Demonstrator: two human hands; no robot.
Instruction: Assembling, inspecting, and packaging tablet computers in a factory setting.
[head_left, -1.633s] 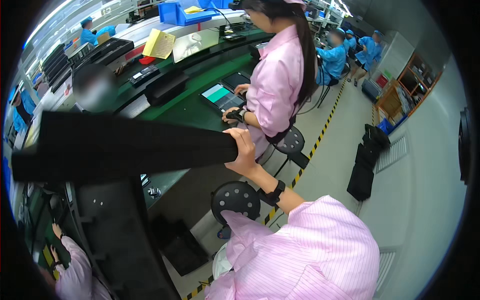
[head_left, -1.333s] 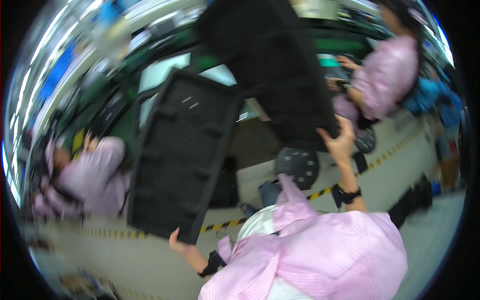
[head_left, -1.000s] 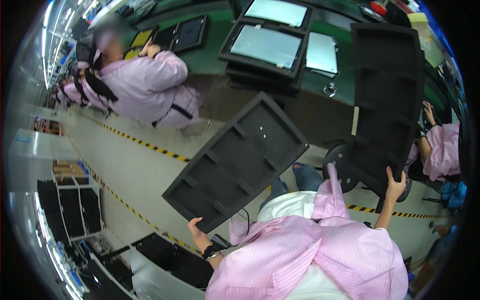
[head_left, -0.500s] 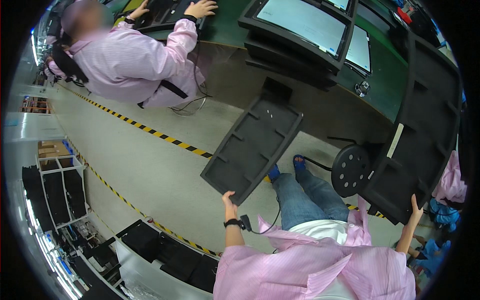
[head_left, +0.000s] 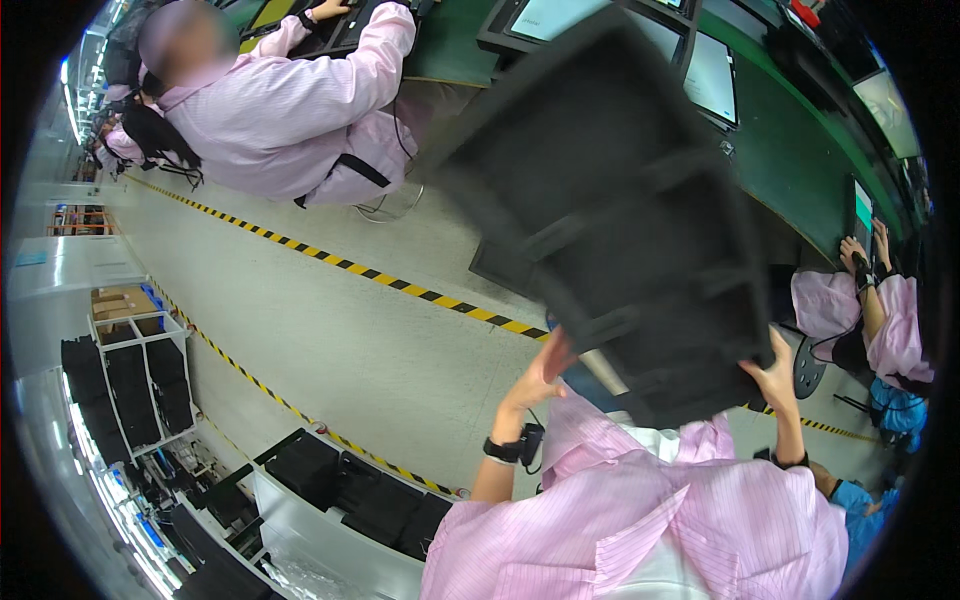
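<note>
A large black compartmented tray (head_left: pixel 640 230), blurred by motion, is raised and tilted in front of my body, covering most of my legs. My right hand (head_left: pixel 772 375) grips its near right edge. Beside the near left edge is my left hand (head_left: pixel 540 375), thumb and fingers apart; whether it touches the tray is unclear. Part of another black panel or tray (head_left: pixel 500 268) shows low down past the raised tray's left side, the rest hidden behind it.
Screens in black trays (head_left: pixel 712 80) lie on the green workbench (head_left: pixel 770 165) ahead. A co-worker in pink (head_left: pixel 280 130) sits at the left; another person's hands (head_left: pixel 860 250) work at the right. Dark padded bins (head_left: pixel 385 500) stand behind left, near yellow-black floor tape (head_left: pixel 400 285).
The large tray has swung from my right side to the front, in my right hand. My left hand has let go of the other tray's corner. The stool is now mostly hidden.
</note>
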